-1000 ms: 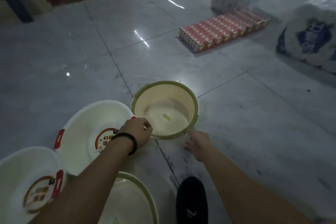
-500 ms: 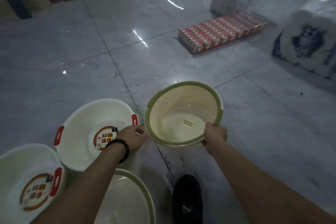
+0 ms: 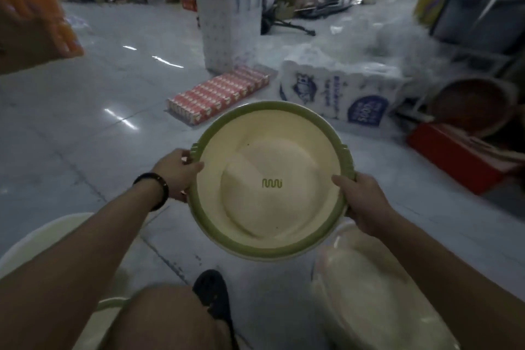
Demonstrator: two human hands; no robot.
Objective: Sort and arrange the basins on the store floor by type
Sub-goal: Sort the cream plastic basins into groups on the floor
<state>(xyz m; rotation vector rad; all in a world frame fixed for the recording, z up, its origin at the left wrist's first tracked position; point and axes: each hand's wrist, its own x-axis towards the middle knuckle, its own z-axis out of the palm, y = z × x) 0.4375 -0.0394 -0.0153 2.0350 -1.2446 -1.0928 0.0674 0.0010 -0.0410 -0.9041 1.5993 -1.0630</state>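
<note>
A cream basin with a green rim (image 3: pixel 270 179) is lifted off the floor and held in front of me. My left hand (image 3: pixel 177 173) grips its left handle and my right hand (image 3: pixel 359 202) grips its right rim. A white basin (image 3: pixel 37 239) lies on the floor at lower left, partly hidden by my left arm. Another green-rimmed basin (image 3: pixel 109 307) peeks out beside my knee. Below my right arm, at lower right, lies a pale cream basin (image 3: pixel 369 298).
On the floor ahead lie a red-and-white shrink-wrapped pack (image 3: pixel 218 94), a tall white tissue pack (image 3: pixel 230 14) and a lying tissue pack (image 3: pixel 338 94). A red box (image 3: pixel 454 156) and a brown basket (image 3: pixel 471 105) sit at right. My black shoe (image 3: pixel 211 290) is below.
Both hands have raised the green-rimmed basin from the floor toward me. My view has tilted up and to the right, bringing the store goods and the lower-right basin into sight.
</note>
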